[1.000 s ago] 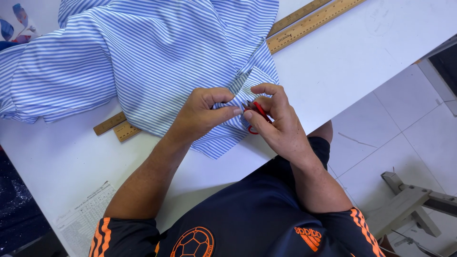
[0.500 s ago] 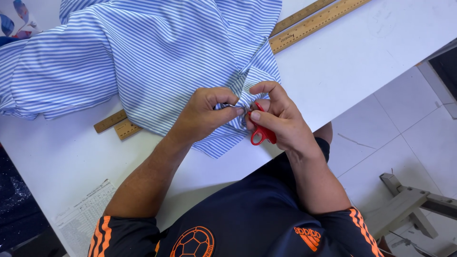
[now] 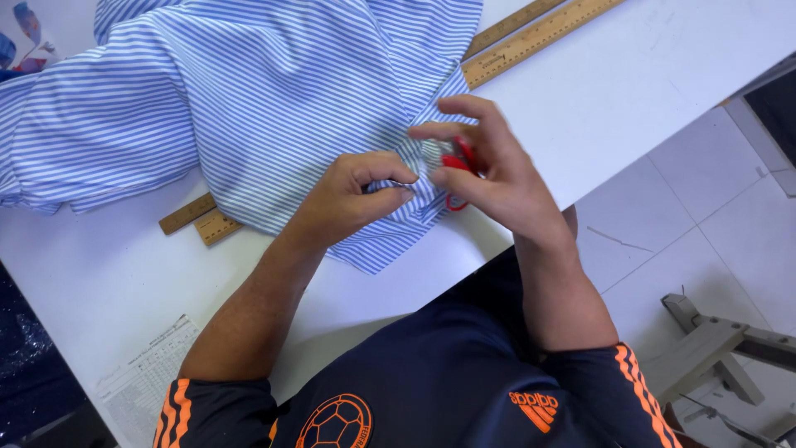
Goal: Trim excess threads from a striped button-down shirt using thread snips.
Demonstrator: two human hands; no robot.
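A blue-and-white striped shirt (image 3: 249, 99) lies spread over the white table (image 3: 647, 83). My left hand (image 3: 348, 195) pinches a fold of the shirt near its lower edge. My right hand (image 3: 489, 174) is just to the right of that fold, with a small pair of red-handled scissors (image 3: 456, 162) in its fingers. The blades are hidden behind the fingers and the cloth.
Two long wooden rulers (image 3: 539, 33) run from under the shirt toward the far right; their other ends (image 3: 203, 220) stick out at the shirt's lower left. A printed paper sheet (image 3: 145, 377) lies at the near left table edge. A tiled floor (image 3: 713, 224) and a grey frame (image 3: 721, 340) are at right.
My right hand lifted and spread its fingers a little while keeping the red scissors. My left hand still pinches the same fold.
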